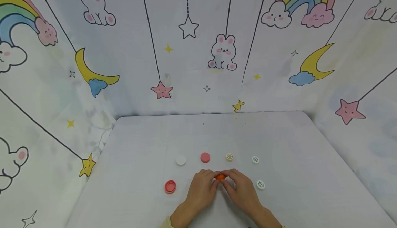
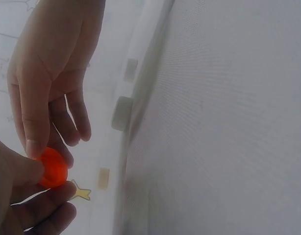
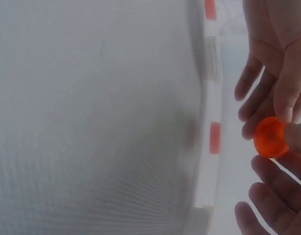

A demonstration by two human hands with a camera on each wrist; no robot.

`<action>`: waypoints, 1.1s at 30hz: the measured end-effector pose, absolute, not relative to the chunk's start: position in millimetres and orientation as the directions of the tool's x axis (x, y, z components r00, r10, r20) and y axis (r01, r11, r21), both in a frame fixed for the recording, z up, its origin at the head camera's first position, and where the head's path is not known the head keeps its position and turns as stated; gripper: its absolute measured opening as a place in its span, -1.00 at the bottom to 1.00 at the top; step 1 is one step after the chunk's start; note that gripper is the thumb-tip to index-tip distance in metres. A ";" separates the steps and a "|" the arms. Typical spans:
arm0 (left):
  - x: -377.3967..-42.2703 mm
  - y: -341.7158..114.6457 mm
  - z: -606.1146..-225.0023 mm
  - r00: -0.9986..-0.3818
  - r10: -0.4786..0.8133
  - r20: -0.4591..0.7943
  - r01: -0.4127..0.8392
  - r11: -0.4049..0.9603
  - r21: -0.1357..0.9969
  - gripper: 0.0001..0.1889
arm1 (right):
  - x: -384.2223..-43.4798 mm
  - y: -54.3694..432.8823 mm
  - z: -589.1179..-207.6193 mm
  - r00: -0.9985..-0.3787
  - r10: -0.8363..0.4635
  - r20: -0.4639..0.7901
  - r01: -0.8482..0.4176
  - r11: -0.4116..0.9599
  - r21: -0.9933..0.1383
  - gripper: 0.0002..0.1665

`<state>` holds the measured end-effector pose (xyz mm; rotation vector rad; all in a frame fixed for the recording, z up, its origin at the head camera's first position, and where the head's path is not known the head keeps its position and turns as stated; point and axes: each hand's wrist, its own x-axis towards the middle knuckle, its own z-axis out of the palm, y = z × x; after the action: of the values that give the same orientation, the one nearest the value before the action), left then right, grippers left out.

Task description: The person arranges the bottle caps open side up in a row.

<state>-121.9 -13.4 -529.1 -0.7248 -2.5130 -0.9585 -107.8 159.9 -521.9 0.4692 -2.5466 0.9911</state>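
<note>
Both hands meet near the front middle of the table around a small orange round cap [image 1: 220, 176]. My left hand [image 1: 201, 190] pinches it between thumb and fingertips from the left side. From the right, my right hand [image 1: 244, 190] pinches the same cap. The left wrist view shows the orange cap [image 2: 53, 168] held between both hands' fingertips, with a hollow-looking side. It appears as a translucent disc [image 3: 270, 137] in the right wrist view, partly covered by the thumbs.
On the white table [image 1: 139, 145] lie a red cap [image 1: 170, 186] with its hollow side up, a white cap [image 1: 181, 161] and another red cap [image 1: 205, 157]. A yellowish cap [image 1: 229, 157] and two white patterned caps [image 1: 255, 159] lie farther right. A printed cloth [image 1: 192, 59] stands behind.
</note>
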 end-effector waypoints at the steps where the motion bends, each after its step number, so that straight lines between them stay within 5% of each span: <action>1: -121.9 -13.3 -529.2 -0.811 0.332 0.482 0.568 0.643 0.513 -0.77 | -108.0 160.0 -521.9 -0.870 -0.172 0.461 -0.440 0.693 -0.571 -0.66; 14: -122.5 -12.7 -530.9 -0.856 0.295 0.424 0.505 0.646 0.572 -0.78 | -109.2 165.5 -523.6 -0.768 -0.218 0.602 -0.598 0.579 -0.553 -0.55; 33: -119.7 -10.8 -528.6 -0.892 0.236 0.384 0.445 0.601 0.664 -0.63 | -108.6 163.0 -528.0 -0.786 -0.221 0.577 -0.564 0.639 -0.524 -0.40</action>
<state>-119.7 -10.8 -528.6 -0.5591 -2.5731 -1.1716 -108.6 163.0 -528.0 0.6157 -2.3931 0.9889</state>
